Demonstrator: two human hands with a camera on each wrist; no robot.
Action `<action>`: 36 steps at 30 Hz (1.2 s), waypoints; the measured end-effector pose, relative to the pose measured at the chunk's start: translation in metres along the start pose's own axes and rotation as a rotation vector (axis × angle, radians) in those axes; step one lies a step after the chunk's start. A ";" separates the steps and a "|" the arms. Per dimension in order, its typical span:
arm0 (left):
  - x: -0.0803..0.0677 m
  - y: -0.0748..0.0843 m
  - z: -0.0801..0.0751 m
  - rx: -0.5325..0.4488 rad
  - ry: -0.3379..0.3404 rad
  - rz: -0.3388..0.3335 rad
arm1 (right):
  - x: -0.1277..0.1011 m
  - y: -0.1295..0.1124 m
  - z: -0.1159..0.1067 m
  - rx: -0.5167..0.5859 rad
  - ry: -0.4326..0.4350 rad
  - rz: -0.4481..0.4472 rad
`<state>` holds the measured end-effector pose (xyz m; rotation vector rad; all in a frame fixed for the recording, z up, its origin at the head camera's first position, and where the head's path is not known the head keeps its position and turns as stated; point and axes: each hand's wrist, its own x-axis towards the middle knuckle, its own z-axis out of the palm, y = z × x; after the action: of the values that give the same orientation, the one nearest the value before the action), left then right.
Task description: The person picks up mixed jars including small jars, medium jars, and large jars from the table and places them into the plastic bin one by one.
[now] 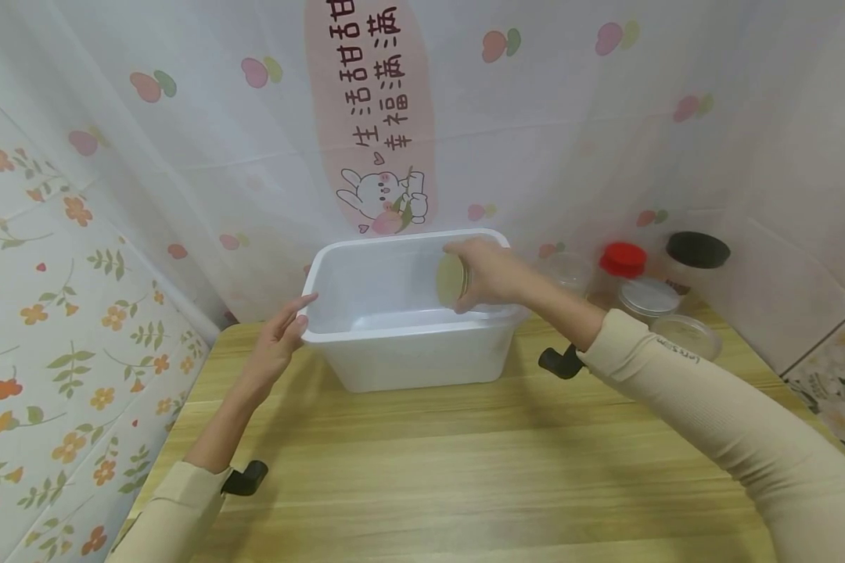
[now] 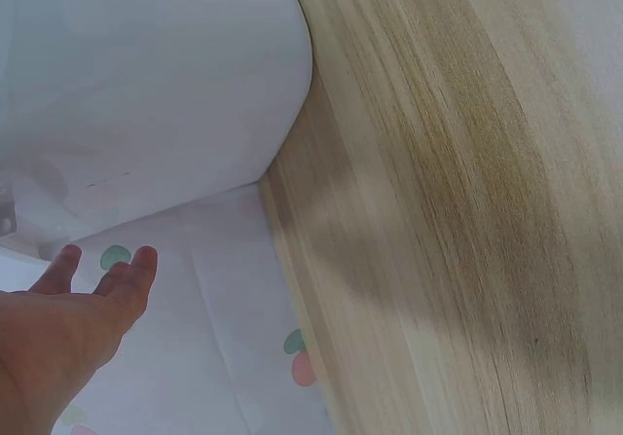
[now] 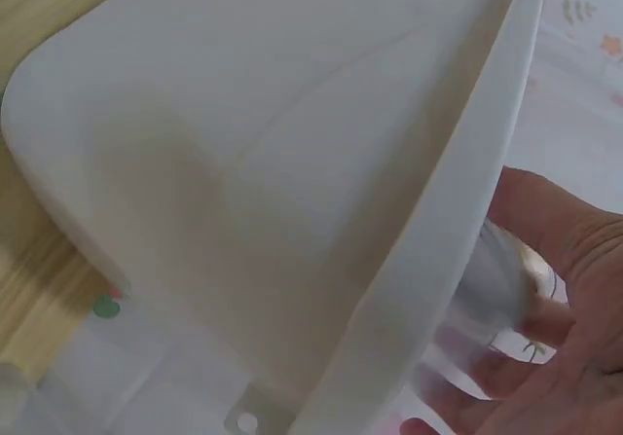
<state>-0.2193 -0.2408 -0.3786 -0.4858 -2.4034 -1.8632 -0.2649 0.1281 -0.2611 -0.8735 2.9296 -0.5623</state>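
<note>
A white plastic bin (image 1: pixel 415 356) stands on the wooden table with its mouth up. Over the bin's right end, my right hand (image 1: pixel 489 270) grips a clear jar (image 3: pixel 487 284) whose gold round lid (image 1: pixel 451 280) faces left. In the right wrist view the bin's rim hides part of that jar. At the bin's left end, my left hand (image 1: pixel 282 332) has its fingertips right at the rim, fingers fairly straight. Its extended fingers (image 2: pixel 136 284) show beside the bin's wall in the left wrist view.
Right of the bin stand several jars: one with a red lid (image 1: pixel 623 259), one with a black lid (image 1: pixel 698 249), one with a silver lid (image 1: pixel 649 297), and clear containers such as this one (image 1: pixel 688 336). A patterned curtain (image 1: pixel 570 156) hangs behind the table (image 1: pixel 422 469).
</note>
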 end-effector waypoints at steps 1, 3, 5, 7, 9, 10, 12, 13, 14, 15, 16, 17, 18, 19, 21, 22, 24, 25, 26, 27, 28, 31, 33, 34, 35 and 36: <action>0.000 0.000 0.000 -0.003 -0.002 0.001 | 0.000 0.001 0.000 -0.005 -0.006 0.005; 0.000 -0.001 0.000 -0.010 -0.004 0.004 | 0.000 0.004 0.001 -0.009 -0.015 0.010; 0.000 -0.001 0.000 -0.014 -0.004 0.004 | -0.001 0.008 0.000 0.006 -0.015 0.016; 0.000 -0.001 0.000 -0.014 -0.004 0.004 | -0.003 0.012 -0.002 0.024 -0.008 0.012; -0.001 -0.001 0.000 -0.011 -0.003 0.004 | -0.007 0.017 -0.004 0.052 0.003 -0.012; -0.001 -0.001 0.000 -0.011 -0.001 0.004 | -0.009 0.019 -0.006 0.074 0.007 -0.027; -0.001 -0.001 0.000 -0.012 -0.001 0.006 | -0.013 0.024 -0.009 0.121 0.010 -0.051; -0.001 -0.001 0.000 -0.012 -0.001 0.008 | -0.015 0.027 -0.011 0.144 0.011 -0.068; -0.001 -0.001 0.000 -0.012 0.000 0.008 | -0.018 0.030 -0.012 0.167 0.013 -0.077; -0.001 -0.001 0.000 -0.012 0.001 0.009 | -0.020 0.033 -0.013 0.186 0.019 -0.083; -0.001 -0.001 0.000 -0.013 0.002 0.009 | -0.022 0.036 -0.014 0.211 0.026 -0.090; -0.001 -0.002 0.000 -0.013 0.002 0.009 | -0.024 0.039 -0.015 0.228 0.039 -0.095; -0.001 -0.002 0.000 -0.014 0.003 0.009 | -0.025 0.042 -0.015 0.249 0.056 -0.108; -0.002 -0.002 0.000 -0.014 0.003 0.007 | -0.027 0.046 -0.016 0.265 0.073 -0.114; -0.002 -0.002 0.000 -0.013 0.003 0.005 | -0.031 0.052 -0.016 0.300 0.107 -0.098; -0.002 -0.002 -0.001 -0.012 0.003 0.003 | -0.033 0.056 -0.016 0.320 0.118 -0.080; -0.002 -0.002 -0.001 -0.012 0.001 0.002 | -0.038 0.062 -0.016 0.365 0.137 -0.043; -0.002 -0.002 -0.001 -0.010 0.000 0.003 | -0.041 0.064 -0.016 0.391 0.146 -0.020; -0.002 -0.002 -0.001 -0.010 0.000 0.004 | -0.045 0.067 -0.016 0.429 0.149 -0.003; -0.002 -0.002 -0.001 -0.013 -0.001 0.005 | -0.047 0.069 -0.016 0.465 0.158 0.006; -0.001 -0.002 -0.001 -0.013 -0.001 0.008 | -0.050 0.071 -0.016 0.490 0.169 0.011; -0.001 -0.002 -0.002 -0.008 -0.003 0.014 | -0.058 0.074 -0.017 0.536 0.203 0.006; -0.001 -0.002 -0.002 -0.002 -0.008 0.015 | -0.062 0.076 -0.017 0.528 0.224 0.013; -0.001 -0.001 -0.002 0.007 -0.012 0.016 | -0.064 0.077 -0.017 0.521 0.231 0.016; -0.001 -0.001 -0.003 0.013 -0.016 0.014 | -0.066 0.078 -0.017 0.518 0.234 0.019; -0.001 0.000 -0.003 0.019 -0.020 0.013 | -0.068 0.080 -0.016 0.514 0.234 0.020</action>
<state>-0.2188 -0.2438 -0.3779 -0.5193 -2.4221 -1.8379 -0.2514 0.2321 -0.2785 -0.7492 2.7485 -1.4164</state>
